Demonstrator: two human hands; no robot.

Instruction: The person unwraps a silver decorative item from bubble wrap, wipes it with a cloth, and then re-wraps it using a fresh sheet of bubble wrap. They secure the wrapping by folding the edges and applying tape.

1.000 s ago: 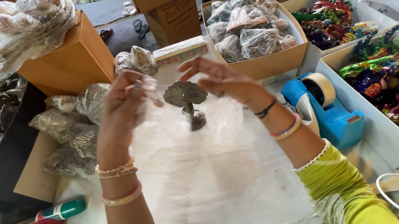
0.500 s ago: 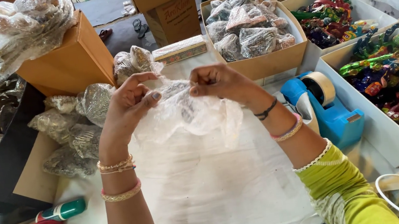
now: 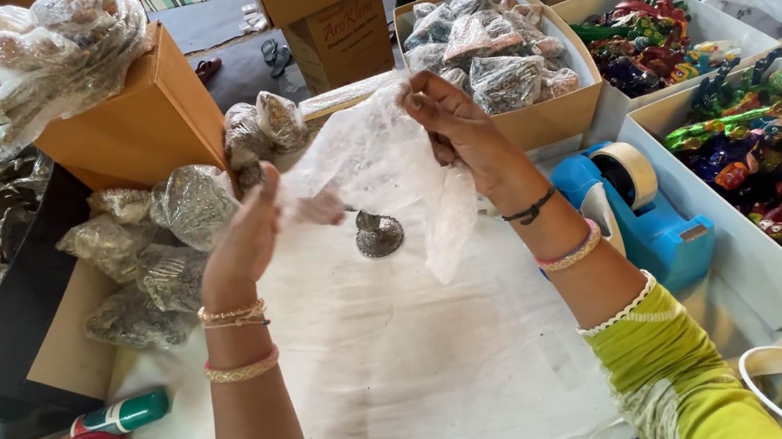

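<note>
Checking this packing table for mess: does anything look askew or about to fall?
Yes: wrapped bundles are heaped above the rim of the tan box at upper left, some overhanging its edge. Others lie loose on the table beside it.

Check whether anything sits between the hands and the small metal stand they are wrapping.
Only the clear plastic wrap: both the left hand and right hand hold it up, draped over the top of the metal stand. Its round base shows uncovered on the white sheet.

Bright, even daylight with soft shadows; slight blur on the moving plastic; mild edge distortion.
</note>
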